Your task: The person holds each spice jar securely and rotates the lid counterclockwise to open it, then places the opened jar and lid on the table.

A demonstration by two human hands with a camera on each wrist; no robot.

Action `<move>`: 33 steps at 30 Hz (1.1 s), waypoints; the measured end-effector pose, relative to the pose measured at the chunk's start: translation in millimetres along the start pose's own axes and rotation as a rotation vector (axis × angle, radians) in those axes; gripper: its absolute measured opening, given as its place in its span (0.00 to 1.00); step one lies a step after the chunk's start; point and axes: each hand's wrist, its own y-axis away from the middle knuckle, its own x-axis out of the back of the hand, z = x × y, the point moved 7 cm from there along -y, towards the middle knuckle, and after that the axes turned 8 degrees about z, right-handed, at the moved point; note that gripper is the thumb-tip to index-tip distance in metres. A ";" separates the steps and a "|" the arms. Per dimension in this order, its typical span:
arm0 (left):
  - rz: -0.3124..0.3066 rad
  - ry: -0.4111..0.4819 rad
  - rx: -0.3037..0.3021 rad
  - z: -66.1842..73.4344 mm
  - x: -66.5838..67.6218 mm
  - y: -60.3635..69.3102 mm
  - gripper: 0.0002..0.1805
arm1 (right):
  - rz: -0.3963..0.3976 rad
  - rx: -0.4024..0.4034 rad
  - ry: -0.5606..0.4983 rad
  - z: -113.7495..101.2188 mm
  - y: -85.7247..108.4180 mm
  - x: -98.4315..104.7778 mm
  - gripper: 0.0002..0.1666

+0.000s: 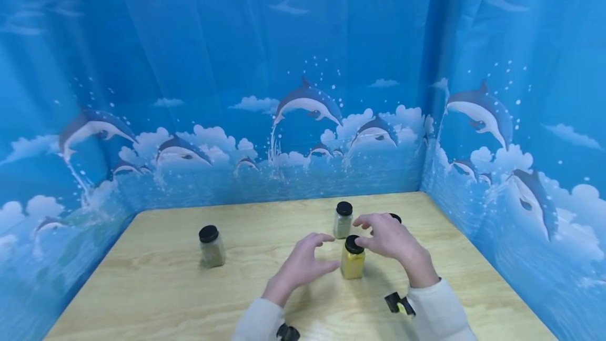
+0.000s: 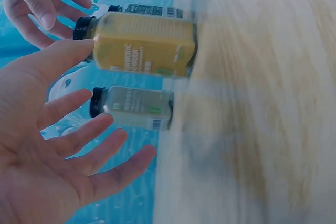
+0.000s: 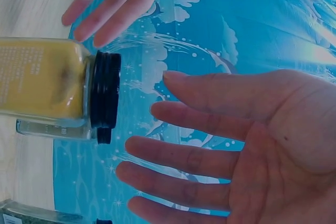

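One yellow jar stands upright between the left hand and the right hand, both spread.

Both arms stretch toward the far edge of the table. The left grip spreads relaxed fingers, thumb apart; the right grip, nearer the right edge, extends its fingers loosely.

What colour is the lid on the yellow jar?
The lid is black, clearest in the right wrist view.
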 end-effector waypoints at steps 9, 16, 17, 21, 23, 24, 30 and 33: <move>-0.054 0.168 0.118 -13.2 -24.9 -5.4 0.28 | -0.011 0.006 0.006 -1.1 -2.6 -6.2 0.19; -0.048 0.189 0.105 -10.6 -36.9 -11.7 0.29 | -0.014 -0.006 0.018 -1.7 -4.7 -7.5 0.19; -0.048 0.188 0.107 -10.5 -38.3 -12.8 0.30 | -0.018 -0.009 0.019 -2.0 -4.5 -7.4 0.20; -0.043 0.184 0.121 -11.3 -43.7 -15.5 0.31 | -0.019 -0.006 0.023 -2.5 -4.4 -6.9 0.20; -0.037 0.185 0.122 -11.1 -45.3 -16.5 0.32 | -0.015 0.003 0.022 -3.3 -4.3 -6.5 0.20; -0.036 0.186 0.123 -11.1 -46.0 -16.7 0.32 | -0.013 0.006 0.021 -3.7 -4.2 -6.4 0.20; -0.034 0.194 0.119 -7.5 -47.1 -17.1 0.32 | -0.013 0.010 0.018 -4.4 -4.0 -7.2 0.20; -0.040 0.191 0.126 -7.6 -47.7 -16.9 0.31 | -0.017 0.006 0.018 -4.1 -4.1 -8.4 0.20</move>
